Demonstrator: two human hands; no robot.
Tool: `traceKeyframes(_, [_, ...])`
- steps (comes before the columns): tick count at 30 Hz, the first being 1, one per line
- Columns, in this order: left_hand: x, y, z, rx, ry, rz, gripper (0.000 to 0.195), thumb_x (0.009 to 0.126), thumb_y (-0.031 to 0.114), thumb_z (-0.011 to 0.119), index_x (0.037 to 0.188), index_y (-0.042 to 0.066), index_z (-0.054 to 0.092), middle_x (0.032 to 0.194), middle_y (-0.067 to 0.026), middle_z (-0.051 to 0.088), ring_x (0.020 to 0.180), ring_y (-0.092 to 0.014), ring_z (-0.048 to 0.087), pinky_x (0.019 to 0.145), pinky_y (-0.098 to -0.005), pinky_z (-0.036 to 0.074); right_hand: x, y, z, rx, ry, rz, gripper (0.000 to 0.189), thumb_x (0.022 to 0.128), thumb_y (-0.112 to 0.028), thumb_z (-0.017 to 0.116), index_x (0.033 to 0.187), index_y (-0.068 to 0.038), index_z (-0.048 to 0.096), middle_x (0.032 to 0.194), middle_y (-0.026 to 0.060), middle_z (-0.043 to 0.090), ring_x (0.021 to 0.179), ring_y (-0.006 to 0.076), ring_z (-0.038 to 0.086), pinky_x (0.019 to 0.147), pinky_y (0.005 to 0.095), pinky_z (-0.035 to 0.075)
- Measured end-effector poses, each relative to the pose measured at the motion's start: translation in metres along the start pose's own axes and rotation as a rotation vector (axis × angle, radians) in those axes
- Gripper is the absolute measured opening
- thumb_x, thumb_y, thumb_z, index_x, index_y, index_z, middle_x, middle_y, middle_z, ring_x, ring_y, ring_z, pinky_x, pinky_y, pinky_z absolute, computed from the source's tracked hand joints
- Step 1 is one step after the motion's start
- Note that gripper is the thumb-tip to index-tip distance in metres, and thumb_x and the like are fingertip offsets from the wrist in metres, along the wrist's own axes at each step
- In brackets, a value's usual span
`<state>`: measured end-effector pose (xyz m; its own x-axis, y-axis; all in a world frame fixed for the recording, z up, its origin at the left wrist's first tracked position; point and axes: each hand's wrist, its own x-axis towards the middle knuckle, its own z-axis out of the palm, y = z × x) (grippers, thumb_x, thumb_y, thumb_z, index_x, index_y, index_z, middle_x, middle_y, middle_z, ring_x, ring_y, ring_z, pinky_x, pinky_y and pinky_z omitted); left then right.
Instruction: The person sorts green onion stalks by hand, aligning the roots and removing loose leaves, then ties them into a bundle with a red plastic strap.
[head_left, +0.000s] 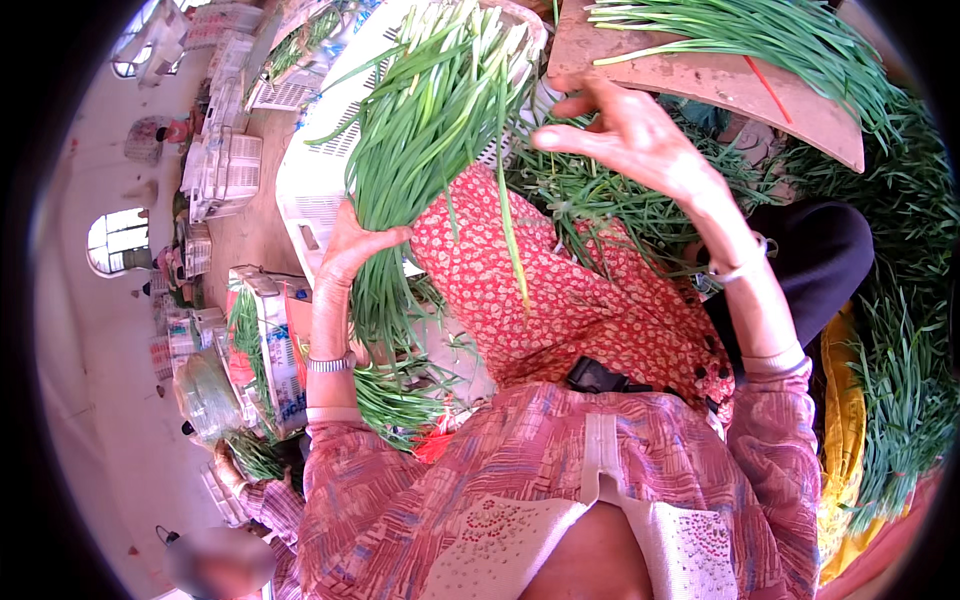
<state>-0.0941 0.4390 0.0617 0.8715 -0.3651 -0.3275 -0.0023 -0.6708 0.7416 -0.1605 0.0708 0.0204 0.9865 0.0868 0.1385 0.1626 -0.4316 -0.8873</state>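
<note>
My left hand (346, 244) is closed around a large bunch of green garlic chives (427, 135), thumb across the front. The pale stem ends fan out at the top over a white plastic crate (319, 169), and the leaf tips hang below my fist. One yellowish blade droops over my red floral apron (517, 285). To the right of the bunch, my right hand (619, 131) is raised with thumb and fingers apart, holding nothing. Loose chives (585, 187) lie under it, partly across my lap.
A board (817, 120) at the upper right carries more chives (750, 37) and a red strip (769, 90). Heaped greens (900, 337) line the right side beside a yellow sack (841, 442). Red ties (433, 442) lie near my left elbow. Another person (274, 502) sits at lower left.
</note>
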Motion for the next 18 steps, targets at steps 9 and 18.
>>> traceKeyframes(9, [-0.004,-0.005,-0.001,-0.122,0.051,0.053,0.064,0.062,0.008,0.083,0.120,0.001,0.058,0.106,-0.0072,0.068,0.096,-0.016,0.064,0.089,-0.0310,0.050,0.057,0.022,0.037,-0.168,0.309,-0.316,0.025,0.098,-0.021,0.051,0.103,0.000,0.064,0.074,0.0149,0.069,0.066,0.0283,0.069,0.061,0.0397,0.054])
traceKeyframes(18, [-0.013,0.002,0.000,-0.261,0.076,-0.103,0.083,0.058,0.008,0.080,0.134,0.000,0.046,0.121,-0.0096,0.061,0.111,-0.022,0.058,0.100,-0.0352,0.043,-0.004,0.050,-0.032,-0.919,0.283,-0.048,0.028,0.091,-0.038,0.062,0.104,-0.013,0.067,0.085,0.0142,0.070,0.078,0.0316,0.069,0.072,0.0443,0.055])
